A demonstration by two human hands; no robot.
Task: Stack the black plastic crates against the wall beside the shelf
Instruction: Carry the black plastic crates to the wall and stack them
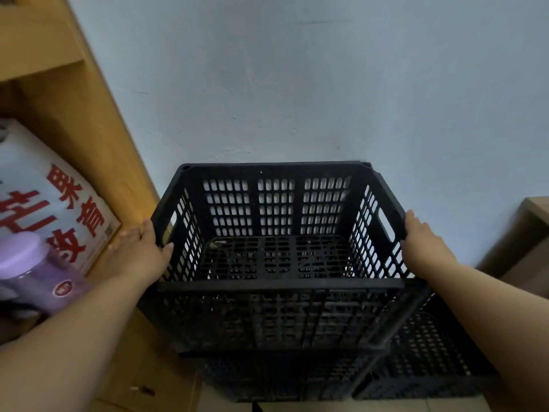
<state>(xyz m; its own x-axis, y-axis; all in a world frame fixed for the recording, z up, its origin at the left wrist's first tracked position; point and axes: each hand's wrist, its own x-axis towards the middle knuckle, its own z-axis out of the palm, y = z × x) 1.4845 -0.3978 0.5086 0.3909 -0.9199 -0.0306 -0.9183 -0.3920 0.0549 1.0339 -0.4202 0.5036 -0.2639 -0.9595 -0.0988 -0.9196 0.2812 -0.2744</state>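
A black perforated plastic crate (276, 285) sits on top of another black crate (285, 379), against the pale wall (297, 84) and right of the wooden shelf (89, 120). The top crate is empty and its rim looks slightly skewed over the one below. My left hand (139, 254) presses against the crate's left rim with straight fingers and the thumb on the edge. My right hand (421, 239) rests on the right rim by the handle slot, fingers over the outer side.
A third black crate (424, 361) stands low at the right behind the stack. The shelf holds a white carton with red characters (59, 203) and a purple-lidded jar (35, 272). A brown piece of furniture (525, 233) stands at the far right.
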